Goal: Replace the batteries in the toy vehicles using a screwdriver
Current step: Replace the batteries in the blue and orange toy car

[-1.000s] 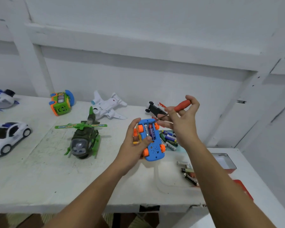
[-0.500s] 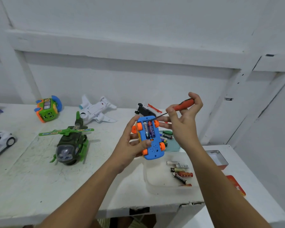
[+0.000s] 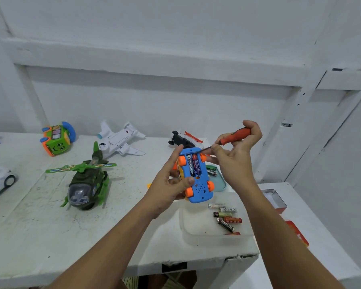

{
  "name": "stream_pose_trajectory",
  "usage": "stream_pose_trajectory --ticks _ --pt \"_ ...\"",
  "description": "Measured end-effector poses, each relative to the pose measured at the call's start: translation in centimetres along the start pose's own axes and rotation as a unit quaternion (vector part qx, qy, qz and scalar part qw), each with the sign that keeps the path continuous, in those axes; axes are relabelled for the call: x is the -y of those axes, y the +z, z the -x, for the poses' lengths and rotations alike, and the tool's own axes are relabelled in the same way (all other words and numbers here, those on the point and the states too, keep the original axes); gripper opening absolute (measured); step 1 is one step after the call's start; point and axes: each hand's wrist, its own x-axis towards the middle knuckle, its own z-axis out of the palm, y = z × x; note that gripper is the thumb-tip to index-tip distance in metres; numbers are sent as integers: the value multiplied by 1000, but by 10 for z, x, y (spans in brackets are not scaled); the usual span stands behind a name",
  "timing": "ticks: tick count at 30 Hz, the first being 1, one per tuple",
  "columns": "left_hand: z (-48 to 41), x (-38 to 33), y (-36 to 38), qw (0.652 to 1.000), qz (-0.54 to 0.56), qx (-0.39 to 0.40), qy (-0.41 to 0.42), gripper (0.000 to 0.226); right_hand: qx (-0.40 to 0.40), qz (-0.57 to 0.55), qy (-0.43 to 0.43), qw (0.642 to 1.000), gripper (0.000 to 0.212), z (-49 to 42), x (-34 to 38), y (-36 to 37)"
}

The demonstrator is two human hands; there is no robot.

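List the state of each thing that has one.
blue toy car, upside down, batteries exposed in its underside
screwdriver, tip at the car's far end
left hand, grips the car
right hand, grips the screwdriver
tin box, open
green helicopter, upright

Bright, even light; wide-angle edge distortion

Bare left hand (image 3: 168, 185), right hand (image 3: 236, 161) (2 slim forearms (image 3: 113, 247)).
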Motion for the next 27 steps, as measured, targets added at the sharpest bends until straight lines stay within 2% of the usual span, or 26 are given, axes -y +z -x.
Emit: stream_pose_trajectory --ticks 6,12,20,23,27 --pt "3 5 6 1000 -4 0 3 77 3 7 27 1000 68 0 1 -7" --pt "4 7 10 1000 -12 9 8 75 -13 -74 105 992 71 1 0 -16" --pt "3 5 13 994 -93 48 20 76 -67 -160 202 964 71 7 -7 -49" --pt "2 5 16 993 -104 52 24 77 -82 -136 229 960 70 16 -11 -63" --pt "1 8 18 993 -108 45 30 77 -105 -45 222 968 75 28 -20 -76"
